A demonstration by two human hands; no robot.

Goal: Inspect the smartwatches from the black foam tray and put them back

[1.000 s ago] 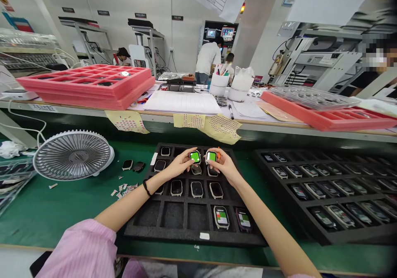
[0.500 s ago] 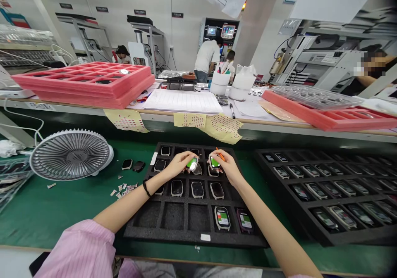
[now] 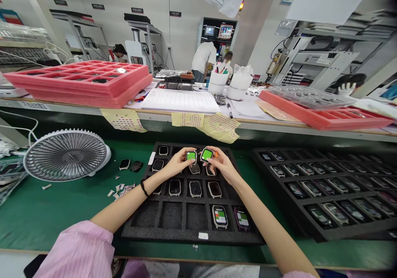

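My left hand [image 3: 180,161] is closed on a smartwatch case [image 3: 191,157] whose lit screen is mostly green. Close beside it, my right hand [image 3: 222,164] grips a second smartwatch case [image 3: 206,154], tilted, also with a green screen. A small orange item shows behind my right fingers; its kind is unclear. Both hands are above a black foam tray [image 3: 173,233]. Dark-screened watches [image 3: 195,188] lie in several of its compartments. In the front row, a silver watch [image 3: 220,216] and a purple watch [image 3: 241,219] have lit screens.
At right lies another black foam tray [image 3: 299,199] holding many watches. A fan [image 3: 66,154], two loose watch cases [image 3: 125,164] and small white pieces [image 3: 122,190] are at left. Red foam trays [image 3: 77,92] and papers [image 3: 181,101] sit on the shelf, with people beyond.
Both watches have turned so their green screens face me more squarely. My right hand has brought its watch left, nearer the one in my left hand.
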